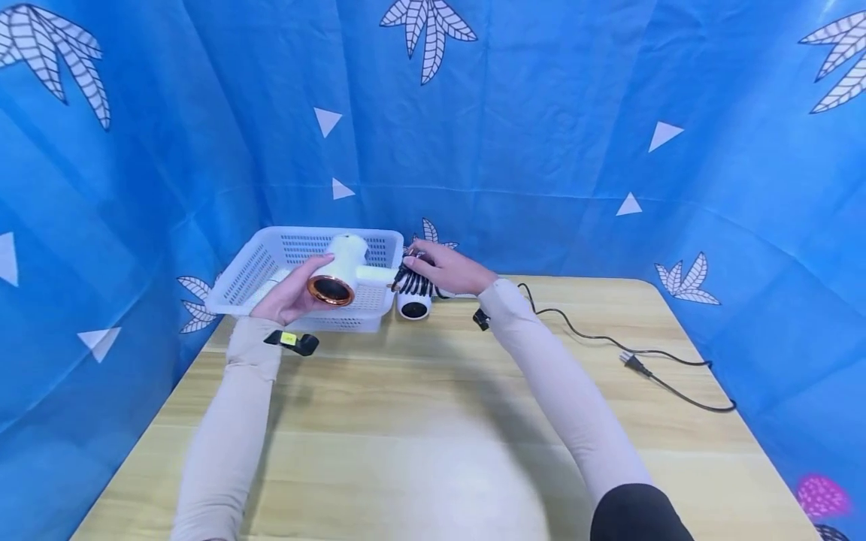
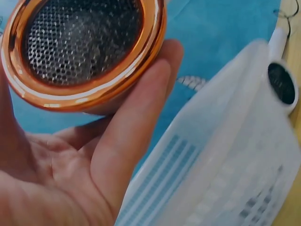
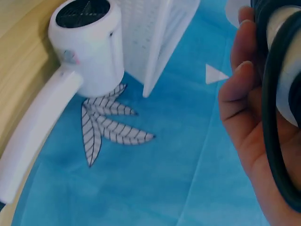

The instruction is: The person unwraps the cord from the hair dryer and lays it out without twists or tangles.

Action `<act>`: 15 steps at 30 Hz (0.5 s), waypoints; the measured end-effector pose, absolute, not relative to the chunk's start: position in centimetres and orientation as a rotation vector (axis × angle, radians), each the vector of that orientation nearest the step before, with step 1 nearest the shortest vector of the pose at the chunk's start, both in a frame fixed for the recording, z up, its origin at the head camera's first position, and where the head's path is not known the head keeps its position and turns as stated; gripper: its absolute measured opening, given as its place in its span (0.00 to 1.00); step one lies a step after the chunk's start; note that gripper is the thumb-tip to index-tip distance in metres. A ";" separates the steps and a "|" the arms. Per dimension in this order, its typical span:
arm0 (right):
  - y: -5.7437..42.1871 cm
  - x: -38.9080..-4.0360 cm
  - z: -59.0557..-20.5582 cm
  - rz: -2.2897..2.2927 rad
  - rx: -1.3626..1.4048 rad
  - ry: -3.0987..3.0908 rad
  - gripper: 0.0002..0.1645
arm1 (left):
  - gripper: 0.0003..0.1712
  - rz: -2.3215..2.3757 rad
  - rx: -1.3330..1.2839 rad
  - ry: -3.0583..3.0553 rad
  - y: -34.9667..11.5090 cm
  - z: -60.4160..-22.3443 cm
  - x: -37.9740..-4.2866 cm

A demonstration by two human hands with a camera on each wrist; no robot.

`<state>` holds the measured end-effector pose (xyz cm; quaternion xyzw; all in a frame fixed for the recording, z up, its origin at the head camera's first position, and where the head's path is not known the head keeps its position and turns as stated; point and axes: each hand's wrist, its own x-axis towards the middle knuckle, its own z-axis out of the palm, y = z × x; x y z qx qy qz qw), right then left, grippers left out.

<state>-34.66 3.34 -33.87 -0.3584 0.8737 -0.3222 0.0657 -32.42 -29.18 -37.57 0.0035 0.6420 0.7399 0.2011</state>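
Observation:
My left hand [image 1: 291, 293] grips a white hair dryer [image 1: 346, 255] by its barrel, holding it over the white plastic basket [image 1: 233, 309]. The dryer's copper-coloured ring [image 2: 157, 28] and mesh end face toward me, and its handle points right. At that handle's end my right hand [image 1: 452, 268] holds a coiled black cord [image 1: 414, 283], with loops standing out near the palm in the right wrist view. A second white hair dryer [image 3: 96, 52] stands on the table just right of the basket, partly behind the coil in the head view; its handle [image 3: 37, 134] extends along the table.
A loose black cord [image 1: 575, 328] winds along the right side of the wooden table [image 1: 406, 436], ending in a two-pin plug [image 1: 634, 364]. Blue patterned cloth [image 1: 514, 135] hangs behind the table and at both sides.

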 end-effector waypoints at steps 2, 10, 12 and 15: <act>3.9 -34.2 -33.8 -0.949 -1.067 2.667 0.24 | 0.23 2.090 -0.009 1.788 -28.4 -37.8 -32.0; 6.2 -32.3 -33.5 -0.904 -1.049 2.763 0.18 | 0.25 2.091 -0.074 1.873 -25.2 -38.1 -30.8; 6.8 -31.9 -33.5 -0.919 -1.054 2.793 0.17 | 0.25 2.100 -0.090 1.882 -24.4 -38.3 -30.6; 7.7 -31.0 -33.7 -0.955 -1.039 2.839 0.16 | 0.28 2.106 -0.103 1.886 -23.3 -38.9 -30.1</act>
